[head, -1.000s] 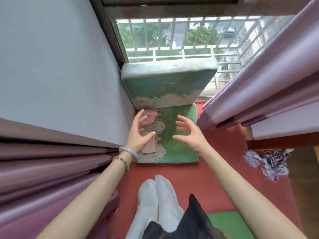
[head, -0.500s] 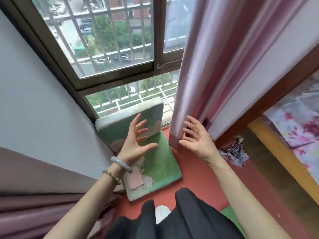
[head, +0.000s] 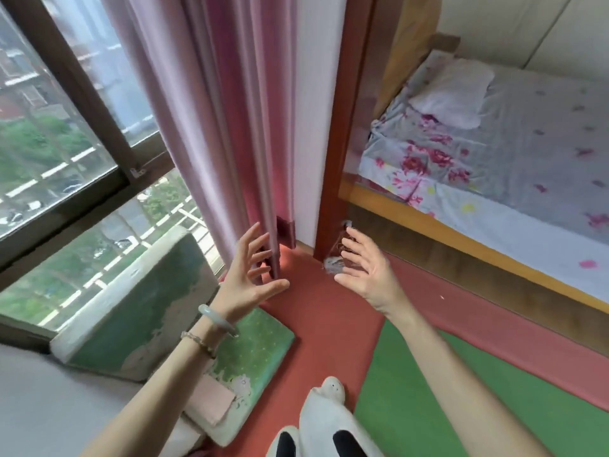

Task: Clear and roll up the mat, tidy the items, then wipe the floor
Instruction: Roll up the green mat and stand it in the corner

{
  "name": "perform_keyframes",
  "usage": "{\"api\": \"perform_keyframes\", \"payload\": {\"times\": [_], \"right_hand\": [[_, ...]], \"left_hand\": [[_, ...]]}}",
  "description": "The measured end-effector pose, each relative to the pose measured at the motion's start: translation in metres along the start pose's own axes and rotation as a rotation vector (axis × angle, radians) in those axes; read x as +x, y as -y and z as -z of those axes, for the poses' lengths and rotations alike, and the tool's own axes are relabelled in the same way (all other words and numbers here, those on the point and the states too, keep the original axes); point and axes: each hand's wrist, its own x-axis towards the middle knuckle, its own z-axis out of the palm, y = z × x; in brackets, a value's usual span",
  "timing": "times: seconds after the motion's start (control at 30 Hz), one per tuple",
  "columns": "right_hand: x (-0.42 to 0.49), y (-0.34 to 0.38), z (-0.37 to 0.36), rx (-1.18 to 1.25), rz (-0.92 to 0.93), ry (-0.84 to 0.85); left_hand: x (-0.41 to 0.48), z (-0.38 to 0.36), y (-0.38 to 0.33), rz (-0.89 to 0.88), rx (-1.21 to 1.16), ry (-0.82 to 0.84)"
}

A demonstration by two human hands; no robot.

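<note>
A green mat (head: 428, 390) lies flat on the red floor (head: 329, 324) at the lower right. Two worn green cushions sit in the window corner: one (head: 141, 308) leans upright against the glass, the other (head: 253, 354) lies flat in front of it. My left hand (head: 250, 278) hovers above the flat cushion, fingers spread, holding nothing. My right hand (head: 365, 268) is raised beside it, palm inward, also holding nothing. A tangled grey and white rag (head: 334, 263) lies on the floor at the foot of the post, partly hidden behind my right hand.
A pink curtain (head: 224, 127) hangs down to the floor ahead. A red wooden post (head: 342, 127) stands right of it. A wooden-framed bed (head: 494, 159) with floral bedding and a pillow fills the right. My white-socked feet (head: 326, 423) stand at the bottom.
My view has swung right, from the cushions and window to the curtain and bed. Both hands have lifted off the cushions and moved right with it, still holding nothing.
</note>
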Motion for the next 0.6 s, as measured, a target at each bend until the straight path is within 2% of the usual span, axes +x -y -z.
{"api": "perform_keyframes", "payload": {"times": [0.23, 0.6], "right_hand": [[-0.013, -0.009, 0.085, 0.015, -0.024, -0.231], [0.004, -0.025, 0.217, 0.037, -0.009, -0.481]], "left_hand": [[0.062, -0.077, -0.013, -0.03, 0.038, 0.254], [0.174, -0.213, -0.046, -0.12, 0.086, 0.586]]}}
